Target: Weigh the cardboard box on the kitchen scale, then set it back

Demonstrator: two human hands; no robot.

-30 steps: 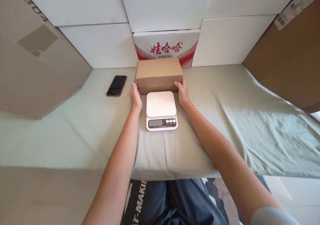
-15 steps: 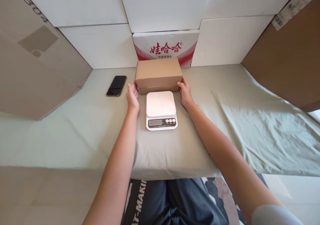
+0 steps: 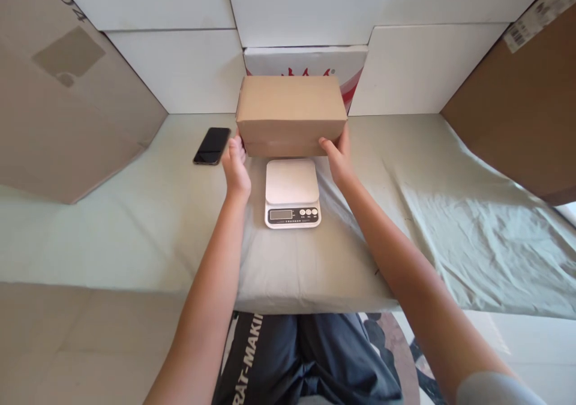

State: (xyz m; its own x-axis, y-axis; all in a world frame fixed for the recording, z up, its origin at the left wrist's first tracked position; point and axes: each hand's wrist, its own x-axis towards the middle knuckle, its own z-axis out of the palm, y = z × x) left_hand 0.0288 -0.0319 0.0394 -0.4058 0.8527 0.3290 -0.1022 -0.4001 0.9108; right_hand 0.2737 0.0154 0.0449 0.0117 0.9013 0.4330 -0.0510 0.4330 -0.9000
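A plain brown cardboard box is held up between my two hands, just behind and above the scale. My left hand presses its left end, thumb up and fingers along the side. At the right end, my right hand grips the lower corner, with its thumb on the front face and the other fingers partly hidden behind. Below, the white digital kitchen scale sits flat on the cloth with a bare platform. Its dark panel has a display that looks blank and several round buttons.
A black smartphone lies left of my left hand on the pale green cloth. Behind the box stands a white and red carton against white panels. Large cardboard boxes flank the left and the right.
Both hands have lifted the cardboard box off the cloth and brought it closer. It now covers most of the red lettering on the carton behind. The scale and phone stay in place.
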